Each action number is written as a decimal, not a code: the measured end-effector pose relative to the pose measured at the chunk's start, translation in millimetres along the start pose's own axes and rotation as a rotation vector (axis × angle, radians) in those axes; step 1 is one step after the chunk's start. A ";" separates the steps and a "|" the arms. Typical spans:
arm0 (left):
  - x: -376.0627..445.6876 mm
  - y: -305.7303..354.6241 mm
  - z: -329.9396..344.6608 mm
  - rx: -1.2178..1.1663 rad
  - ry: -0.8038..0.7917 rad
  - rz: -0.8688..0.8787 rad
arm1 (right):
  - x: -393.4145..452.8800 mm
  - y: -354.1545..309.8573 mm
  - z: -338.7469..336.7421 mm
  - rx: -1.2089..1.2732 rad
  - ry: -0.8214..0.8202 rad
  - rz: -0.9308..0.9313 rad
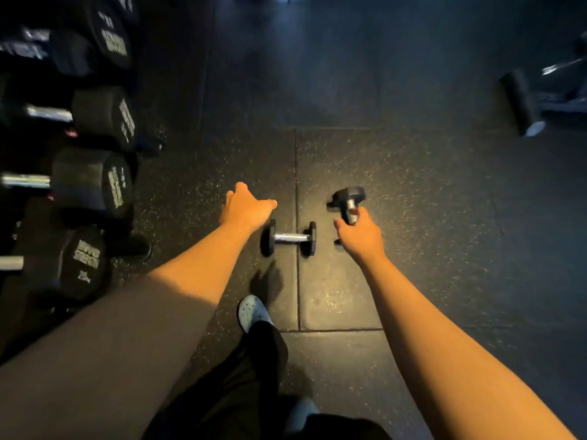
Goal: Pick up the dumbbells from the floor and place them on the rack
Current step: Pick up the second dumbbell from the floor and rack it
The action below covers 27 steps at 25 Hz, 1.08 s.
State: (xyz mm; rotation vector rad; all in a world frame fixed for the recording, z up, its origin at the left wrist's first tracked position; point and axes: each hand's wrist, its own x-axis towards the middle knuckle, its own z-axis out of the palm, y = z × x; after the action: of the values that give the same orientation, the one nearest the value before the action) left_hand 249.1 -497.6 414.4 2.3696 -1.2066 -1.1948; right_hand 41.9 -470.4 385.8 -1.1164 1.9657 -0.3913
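A small black dumbbell with a chrome handle lies crosswise on the dark speckled rubber floor. My left hand hovers just above and left of it, fingers apart, holding nothing. My right hand is closed around the chrome handle of a second small dumbbell, whose far hexagonal head points away from me; its near head is mostly hidden under my hand. The rack runs along the left edge, dim and partly hidden.
Several large black dumbbells sit on the rack at the left, their heads facing the aisle. A padded roller of some gym machine stands at the far right. My light shoe and dark trouser leg are below the dumbbells.
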 end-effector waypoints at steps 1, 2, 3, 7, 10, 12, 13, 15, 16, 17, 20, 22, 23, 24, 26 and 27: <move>32.4 -6.7 14.5 0.014 0.001 -0.042 | 33.4 6.4 18.5 -0.011 -0.020 0.010; 61.7 -14.4 29.1 0.024 0.005 -0.069 | 64.3 14.2 36.5 -0.027 -0.039 0.026; 89.3 -23.3 45.7 0.028 0.014 -0.092 | 93.5 24.7 54.5 -0.041 -0.055 0.041; 214.8 -62.4 130.9 0.001 0.078 -0.179 | 217.5 77.8 138.6 -0.127 -0.085 0.037; 289.9 -96.0 207.1 -0.074 0.075 -0.237 | 293.0 124.4 205.9 -0.175 -0.111 0.067; 332.6 -124.1 256.4 -0.061 0.066 -0.264 | 332.5 157.8 252.6 -0.216 -0.134 0.085; 347.5 -134.5 277.5 -0.039 0.060 -0.269 | 345.6 172.7 268.7 -0.234 -0.135 0.089; 368.0 -153.0 311.5 0.044 0.048 -0.278 | 362.2 197.1 291.4 -0.262 -0.144 0.128; 379.0 -162.8 327.8 0.085 0.056 -0.284 | 371.9 209.2 303.2 -0.267 -0.145 0.161; 386.8 -170.6 339.5 0.110 0.083 -0.290 | 379.6 216.3 310.1 -0.247 -0.140 0.194; 396.6 -183.9 356.5 0.139 0.206 -0.285 | 390.9 225.8 319.3 -0.137 -0.106 0.259; 393.4 -186.6 354.4 0.134 0.231 -0.257 | 386.9 223.3 318.0 -0.073 -0.096 0.263; 385.6 -187.0 351.1 0.101 0.224 -0.245 | 380.8 219.3 313.4 -0.056 -0.095 0.255; 374.4 -185.3 347.4 0.053 0.227 -0.240 | 373.1 212.8 305.9 -0.044 -0.093 0.234; 350.1 -174.6 329.0 -0.033 0.260 -0.240 | 357.8 189.1 284.9 -0.035 -0.086 0.154; 337.4 -165.3 315.9 -0.061 0.282 -0.228 | 347.7 174.0 271.0 -0.033 -0.077 0.113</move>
State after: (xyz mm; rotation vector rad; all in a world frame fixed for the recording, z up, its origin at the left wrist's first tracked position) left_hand 218.0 -599.4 -64.8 2.5740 -0.8187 -0.8987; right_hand 61.6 -625.7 -61.6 -1.0206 1.9633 -0.2535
